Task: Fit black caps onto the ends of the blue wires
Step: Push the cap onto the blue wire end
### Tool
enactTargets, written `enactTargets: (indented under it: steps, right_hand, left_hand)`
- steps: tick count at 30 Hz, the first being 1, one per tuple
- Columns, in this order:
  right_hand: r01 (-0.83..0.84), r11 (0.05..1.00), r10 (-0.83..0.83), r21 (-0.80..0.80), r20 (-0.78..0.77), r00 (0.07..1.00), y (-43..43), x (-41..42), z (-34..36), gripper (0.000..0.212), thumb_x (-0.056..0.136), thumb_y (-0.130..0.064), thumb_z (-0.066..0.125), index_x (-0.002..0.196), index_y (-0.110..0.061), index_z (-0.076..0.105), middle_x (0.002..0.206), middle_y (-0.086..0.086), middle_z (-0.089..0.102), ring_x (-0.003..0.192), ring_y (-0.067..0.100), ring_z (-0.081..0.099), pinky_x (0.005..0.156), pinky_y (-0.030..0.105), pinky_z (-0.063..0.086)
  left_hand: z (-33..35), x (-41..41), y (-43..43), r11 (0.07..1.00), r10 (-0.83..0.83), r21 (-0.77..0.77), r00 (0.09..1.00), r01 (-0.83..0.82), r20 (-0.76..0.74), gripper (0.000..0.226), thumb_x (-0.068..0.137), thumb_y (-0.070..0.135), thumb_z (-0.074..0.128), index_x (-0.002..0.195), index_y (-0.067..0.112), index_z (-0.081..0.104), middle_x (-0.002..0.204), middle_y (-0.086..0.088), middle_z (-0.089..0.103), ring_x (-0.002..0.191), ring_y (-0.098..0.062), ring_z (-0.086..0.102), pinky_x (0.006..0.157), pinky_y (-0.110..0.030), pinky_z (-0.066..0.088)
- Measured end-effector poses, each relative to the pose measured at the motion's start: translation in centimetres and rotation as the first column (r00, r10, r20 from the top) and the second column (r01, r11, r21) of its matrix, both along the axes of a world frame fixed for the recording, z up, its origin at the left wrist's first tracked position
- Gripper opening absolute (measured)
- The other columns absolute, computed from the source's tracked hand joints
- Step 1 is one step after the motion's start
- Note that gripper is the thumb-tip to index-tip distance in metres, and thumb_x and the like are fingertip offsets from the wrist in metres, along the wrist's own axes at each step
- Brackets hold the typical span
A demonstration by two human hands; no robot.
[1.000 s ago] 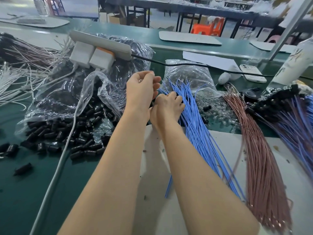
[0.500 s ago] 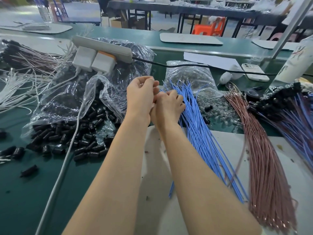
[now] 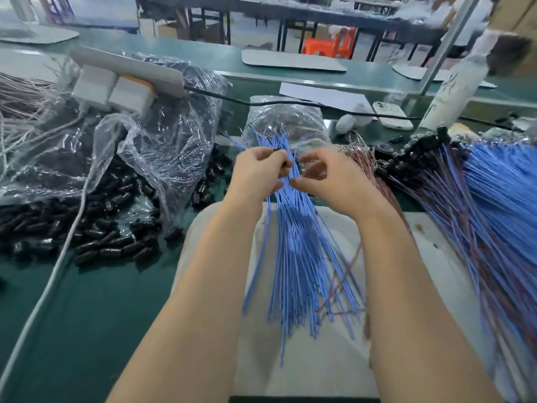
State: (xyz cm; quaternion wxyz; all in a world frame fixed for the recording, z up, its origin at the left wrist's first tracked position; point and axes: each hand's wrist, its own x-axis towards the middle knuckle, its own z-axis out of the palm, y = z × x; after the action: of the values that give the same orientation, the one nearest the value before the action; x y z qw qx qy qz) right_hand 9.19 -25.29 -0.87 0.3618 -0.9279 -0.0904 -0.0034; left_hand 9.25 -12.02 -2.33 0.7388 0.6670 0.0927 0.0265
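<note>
A loose bundle of blue wires (image 3: 302, 251) lies on a white mat (image 3: 319, 359) in front of me, its far ends fanned out. My left hand (image 3: 255, 173) hovers over the bundle's upper left and pinches a small black cap (image 3: 280, 151) at its fingertips. Just to the right, my right hand (image 3: 334, 178) has its thumb and fingers closed on a blue wire near the top of the bundle. Loose black caps (image 3: 96, 237) spill out of a clear plastic bag (image 3: 162, 146) on the left.
Blue wires with black caps fitted (image 3: 453, 181) and pink wires (image 3: 386, 196) lie at the right. A white power strip (image 3: 125, 71) with chargers sits on the bag, its white cable (image 3: 55, 266) running toward me. A white bottle (image 3: 453, 91), a phone (image 3: 392, 114) and a second plastic bag (image 3: 286, 117) stand behind.
Both hands shifted right from beside the cap bag to above the blue bundle and drew apart. The camera view swung right as well.
</note>
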Motion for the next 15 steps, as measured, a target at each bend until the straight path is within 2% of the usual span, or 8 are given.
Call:
enactTargets:
  steps: [2, 4, 7, 9, 12, 15]
  right_hand:
    - [0.069, 0.986, -0.075, -0.154, -0.035, 0.997, -0.3, -0.2, -0.8, 0.041, 0.080, -0.035, 0.074, 0.112, -0.013, 0.061, 0.103, 0.003, 0.063, 0.098, 0.019, 0.060, 0.083, 0.027, 0.044]
    - [0.044, 0.975, -0.063, -0.219, -0.079, 0.995, 0.2, -0.4, -1.7, 0.039, 0.079, -0.041, 0.074, 0.104, -0.014, 0.061, 0.104, 0.004, 0.063, 0.100, 0.021, 0.059, 0.085, 0.031, 0.046]
    - [0.017, 0.973, -0.038, -0.229, -0.087, 0.995, 1.6, -0.4, -2.5, 0.035, 0.078, -0.043, 0.074, 0.091, -0.014, 0.058, 0.096, 0.003, 0.062, 0.092, 0.022, 0.058, 0.078, 0.033, 0.045]
    - [0.054, 0.966, -0.073, -0.251, -0.067, 0.995, 2.2, -0.2, -2.9, 0.029, 0.081, -0.037, 0.072, 0.085, -0.011, 0.062, 0.091, 0.007, 0.066, 0.089, 0.025, 0.060, 0.075, 0.033, 0.046]
    - [0.115, 0.972, -0.131, -0.206, -0.068, 0.989, 2.3, 0.0, -3.2, 0.021, 0.086, -0.030, 0.068, 0.073, -0.016, 0.059, 0.089, 0.008, 0.067, 0.087, 0.026, 0.061, 0.072, 0.031, 0.045]
    - [0.165, 0.980, -0.173, -0.111, -0.074, 0.982, 1.4, 0.1, -3.2, 0.017, 0.087, -0.030, 0.067, 0.076, -0.019, 0.060, 0.082, 0.005, 0.062, 0.079, 0.019, 0.054, 0.067, 0.026, 0.036]
  left_hand:
    - [-0.5, -0.2, -0.3, 0.993, 0.083, -0.089, 0.996, -0.080, 0.028, 0.011, 0.092, 0.017, 0.056, 0.082, 0.017, 0.058, 0.076, 0.004, 0.067, 0.066, -0.005, 0.059, 0.063, -0.021, 0.048]
    - [-1.0, -0.4, -0.5, 0.980, 0.151, -0.139, 0.987, -0.143, 0.053, 0.010, 0.093, 0.017, 0.055, 0.082, 0.018, 0.058, 0.077, 0.003, 0.067, 0.066, -0.004, 0.059, 0.062, -0.019, 0.048]
    - [-1.7, -0.4, -0.6, 0.966, 0.215, -0.157, 0.975, -0.205, 0.052, 0.010, 0.093, 0.017, 0.055, 0.084, 0.016, 0.059, 0.075, 0.006, 0.067, 0.065, -0.003, 0.060, 0.060, -0.017, 0.048]
    - [-2.0, -0.4, -0.6, 0.960, 0.230, -0.172, 0.972, -0.221, 0.038, 0.009, 0.093, 0.016, 0.055, 0.086, 0.014, 0.059, 0.074, 0.006, 0.066, 0.064, -0.003, 0.059, 0.060, -0.017, 0.047]
    - [-2.3, -0.5, -0.8, 0.965, 0.226, -0.148, 0.973, -0.216, 0.053, 0.007, 0.093, 0.018, 0.057, 0.087, 0.015, 0.060, 0.073, 0.007, 0.066, 0.059, 0.001, 0.057, 0.058, -0.015, 0.047]
    - [-2.5, -0.8, -1.2, 0.983, 0.180, -0.056, 0.974, -0.174, 0.137, 0.004, 0.090, 0.014, 0.062, 0.087, 0.015, 0.060, 0.074, 0.004, 0.065, 0.059, -0.001, 0.057, 0.063, -0.019, 0.050]
